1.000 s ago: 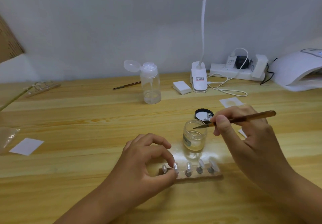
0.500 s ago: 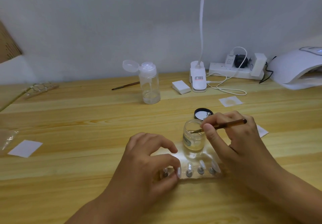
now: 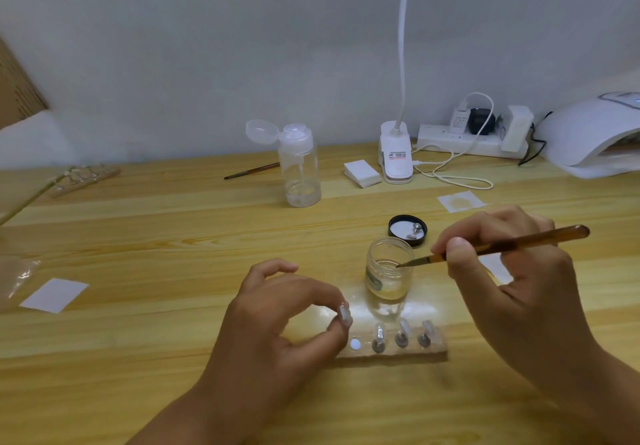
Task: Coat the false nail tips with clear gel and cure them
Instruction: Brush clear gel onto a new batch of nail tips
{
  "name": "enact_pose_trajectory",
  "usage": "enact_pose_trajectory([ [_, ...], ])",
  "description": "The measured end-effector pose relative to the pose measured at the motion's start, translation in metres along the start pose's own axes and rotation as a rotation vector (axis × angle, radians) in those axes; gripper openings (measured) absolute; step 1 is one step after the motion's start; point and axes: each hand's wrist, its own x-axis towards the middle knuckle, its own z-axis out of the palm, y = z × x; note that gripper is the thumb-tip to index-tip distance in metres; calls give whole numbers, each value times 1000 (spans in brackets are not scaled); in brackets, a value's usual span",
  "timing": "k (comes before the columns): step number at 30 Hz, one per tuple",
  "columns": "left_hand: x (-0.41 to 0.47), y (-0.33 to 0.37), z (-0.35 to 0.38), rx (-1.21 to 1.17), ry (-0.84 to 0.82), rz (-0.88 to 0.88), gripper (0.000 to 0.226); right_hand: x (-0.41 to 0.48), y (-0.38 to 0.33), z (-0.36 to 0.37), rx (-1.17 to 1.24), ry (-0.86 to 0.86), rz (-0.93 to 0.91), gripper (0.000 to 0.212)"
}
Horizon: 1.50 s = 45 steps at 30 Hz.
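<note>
Left hand [image 3: 277, 320], low middle of the frame, has one false nail tip [image 3: 345, 314] pinched between thumb and forefinger, and the other fingers [image 3: 273, 268] are loosely curled. It's just over the left end of the wooden holder strip [image 3: 391, 354]. The three other tips [image 3: 401, 332] stand in a row along the strip to the right. Right hand [image 3: 512, 282] grips a brush [image 3: 502, 245], its bristles poking into the mouth of the open gel jar [image 3: 389, 268] just behind the strip. The jar's black lid [image 3: 408, 228] is right behind that. There's plenty of bare table [image 3: 156, 236] off to the left, with only a white paper square [image 3: 53, 295] near the left edge. The back edge is crowded with a pump bottle [image 3: 300, 171] and a power strip [image 3: 464, 139]. The nail lamp [image 3: 592, 136] is cut off at the right edge.
</note>
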Motion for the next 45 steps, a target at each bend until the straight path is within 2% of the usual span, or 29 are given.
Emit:
enact_pose_trajectory([
  [5,1,-1,-1,-24,25,-42,4,1,1,-2,-18,21,-22,26],
  [11,2,1,-1,-36,32,-58,9,2,4,-8,18,68,-17,26],
  [20,3,0,-1,-30,21,-105,9,3,2,-4,19,24,-44,30],
  [27,2,-3,0,-54,28,-135,9,5,3,-11,70,118,-36,22],
  [30,2,-4,1,-103,24,-189,9,6,1,-12,75,173,-48,27],
  [34,0,-7,4,-127,2,-260,4,0,-1,-6,52,78,-27,18],
  [38,0,-7,3,-148,10,-333,20,-23,-14,5,181,34,-198,22],
  [42,1,-5,1,-157,3,-349,8,-28,-19,9,136,23,-386,28],
  [45,3,-2,-2,-187,2,-339,11,-25,-18,9,127,-32,-403,25],
])
